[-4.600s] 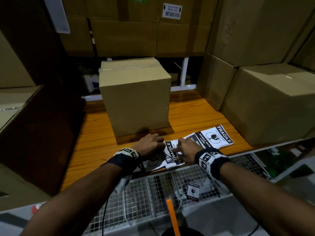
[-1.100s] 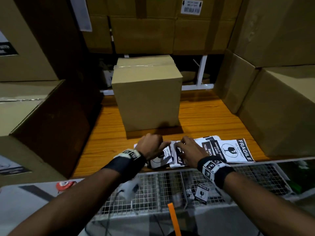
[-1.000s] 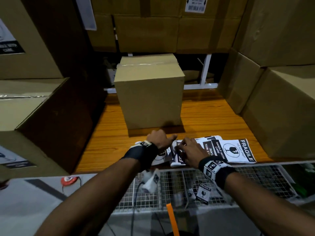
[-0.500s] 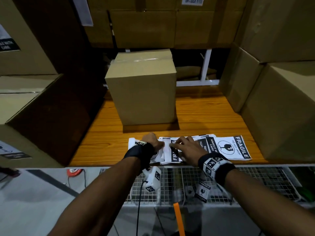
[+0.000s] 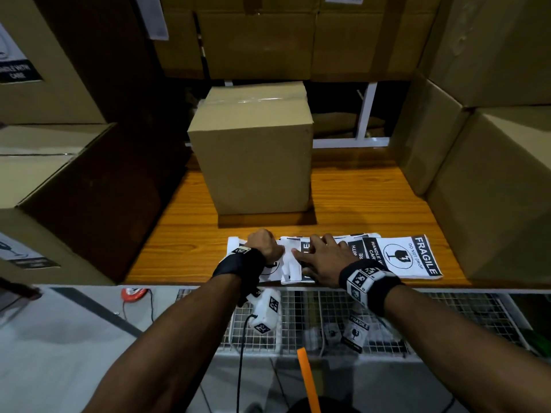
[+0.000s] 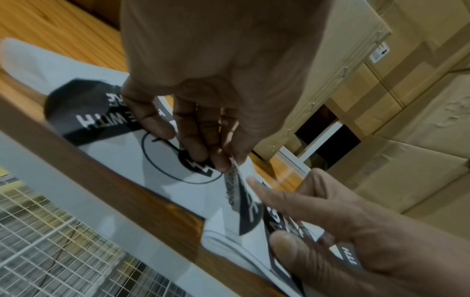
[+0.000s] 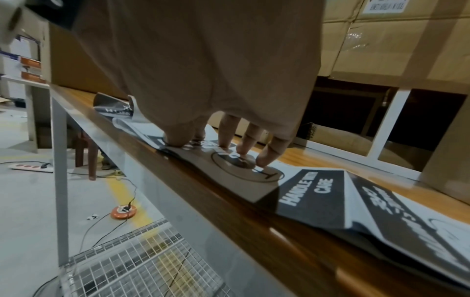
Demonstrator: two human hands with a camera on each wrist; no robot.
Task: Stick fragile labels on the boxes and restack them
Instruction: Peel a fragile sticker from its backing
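A plain taped cardboard box stands in the middle of the wooden table. Several black-and-white fragile labels lie fanned out along the front edge. My left hand pinches the lifted edge of one label between thumb and fingertips, and that edge curls up off the pile. My right hand lies on the pile just to the right. Its straight fingers press the printed sheets flat against the table.
Stacked cartons wall in the left side, one bearing a fragile label. More cartons stand on the right and at the back. A wire mesh rack runs below the table's front edge, and a cable reel lies on the floor.
Both hands have stayed on the label pile. My left hand has drawn one label's edge up and leftward while my right fingers spread flat on the sheets.
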